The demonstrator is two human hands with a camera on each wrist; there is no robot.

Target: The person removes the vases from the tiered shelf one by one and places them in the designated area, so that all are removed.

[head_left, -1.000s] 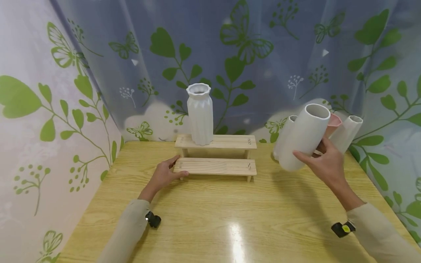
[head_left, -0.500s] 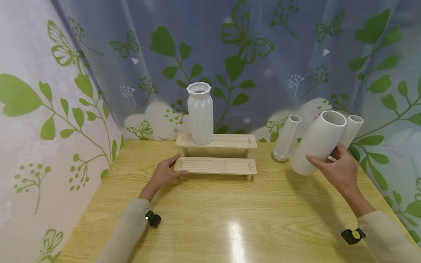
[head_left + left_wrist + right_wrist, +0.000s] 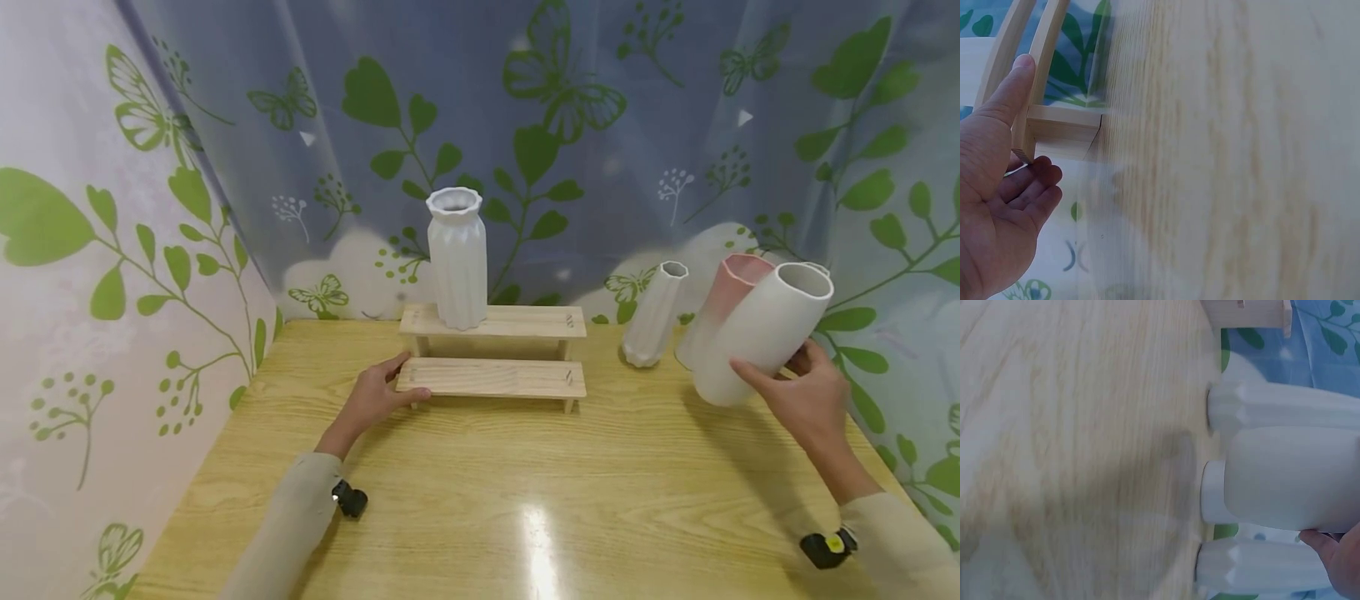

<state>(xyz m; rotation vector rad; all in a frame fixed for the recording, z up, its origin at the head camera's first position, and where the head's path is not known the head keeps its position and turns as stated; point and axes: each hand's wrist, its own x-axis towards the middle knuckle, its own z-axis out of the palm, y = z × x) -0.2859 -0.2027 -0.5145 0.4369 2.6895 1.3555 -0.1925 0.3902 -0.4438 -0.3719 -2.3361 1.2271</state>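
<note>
My right hand grips a smooth white vase, which leans to the right and hangs above the table. The right wrist view shows this vase apart from the tabletop, with the thumb along its side. At the left end of a two-tier wooden stand, my left hand holds the lower tier. Its thumb lies on the board and the other fingers curl at the end. A white fluted vase with a scalloped rim stands upright on the upper tier.
Behind the held vase is a pink-and-white vase, partly hidden. To its left stands a slim white ribbed vase. Another white ribbed vase shows in the right wrist view. A patterned curtain backs the wooden table.
My right hand has moved right with the smooth white vase, uncovering the slim ribbed vase and the pink-and-white one, and now covering the rightmost vase. My left hand and the stand stay put.
</note>
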